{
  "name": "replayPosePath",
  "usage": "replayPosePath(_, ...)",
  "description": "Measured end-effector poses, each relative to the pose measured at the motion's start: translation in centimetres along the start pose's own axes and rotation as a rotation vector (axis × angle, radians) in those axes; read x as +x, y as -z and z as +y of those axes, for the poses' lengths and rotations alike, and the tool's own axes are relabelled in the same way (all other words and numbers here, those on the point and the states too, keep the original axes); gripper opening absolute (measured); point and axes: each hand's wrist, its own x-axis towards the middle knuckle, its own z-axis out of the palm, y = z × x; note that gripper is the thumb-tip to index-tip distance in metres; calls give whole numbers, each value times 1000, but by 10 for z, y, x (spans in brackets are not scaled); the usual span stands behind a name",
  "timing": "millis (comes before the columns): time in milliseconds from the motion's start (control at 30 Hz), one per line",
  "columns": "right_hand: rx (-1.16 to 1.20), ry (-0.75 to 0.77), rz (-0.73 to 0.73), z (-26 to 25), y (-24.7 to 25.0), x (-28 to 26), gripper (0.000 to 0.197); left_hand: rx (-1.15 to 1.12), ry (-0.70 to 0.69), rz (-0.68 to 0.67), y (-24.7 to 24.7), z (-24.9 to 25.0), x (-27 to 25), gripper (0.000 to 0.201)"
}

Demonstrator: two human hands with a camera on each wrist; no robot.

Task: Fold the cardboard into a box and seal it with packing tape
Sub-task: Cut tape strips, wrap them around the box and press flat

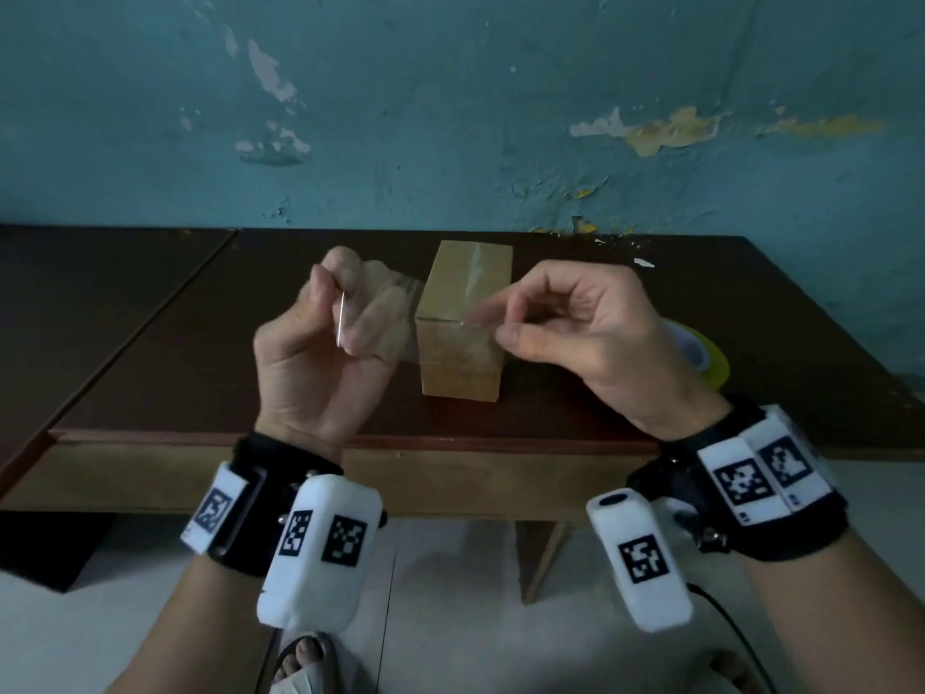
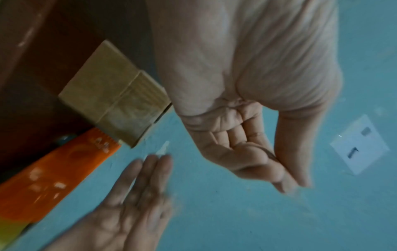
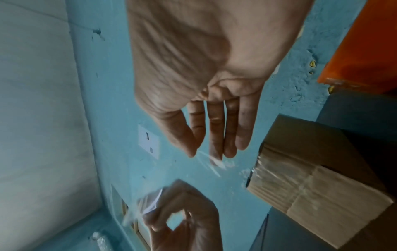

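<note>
Stretching between the two hands in the head view is a strip of clear packing tape (image 1: pixel 395 313). The left hand (image 1: pixel 320 353) pinches one end between thumb and forefinger, its other fingers loosely curled behind the film. The right hand (image 1: pixel 575 333) pinches the other end between thumb tip and forefinger, the remaining fingers bent inward. The cardboard box (image 1: pixel 463 323) stands folded on the dark table (image 1: pixel 200 343), beyond the strip and between the two sets of fingertips; glossy tape already runs along its top and down its near face. A yellow-green tape roll (image 1: pixel 701 358) lies just past the right hand's knuckles.

In the left wrist view, the left hand (image 2: pixel 247 118) shows thumb and forefinger tips pressed together; the tape itself is too faint to make out there. The box (image 2: pixel 116 107) sits off to the thumbless side, and the right hand (image 2: pixel 137 200) is blurred below.

In the right wrist view, the right hand (image 3: pixel 206 101) has fingers close together, a wisp of tape (image 3: pixel 214 163) at their tips. The left hand (image 3: pixel 184 219) forms a pinching ring below, and the box (image 3: pixel 318 178) lies beside the fingertips.
</note>
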Motion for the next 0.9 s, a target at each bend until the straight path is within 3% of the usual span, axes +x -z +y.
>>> replayPosePath(167,144,-111,27,-12,19,-1,9,705,-144,215,15,31,-11,23)
replayPosePath(267,176,-203,39,-15,22,0,16,918,-174,312,20,36,-12,25)
replayPosePath(433,113,-336,166,-7,23,3,18,1094,-128,431,16,31,-10,25)
replayPosePath(600,136,-490,188,0,21,5,11,1150,-63,515,13,28,-6,25)
replayPosePath(900,214,-537,336,11,16,11,14,1221,-52,609,17,21,7,25)
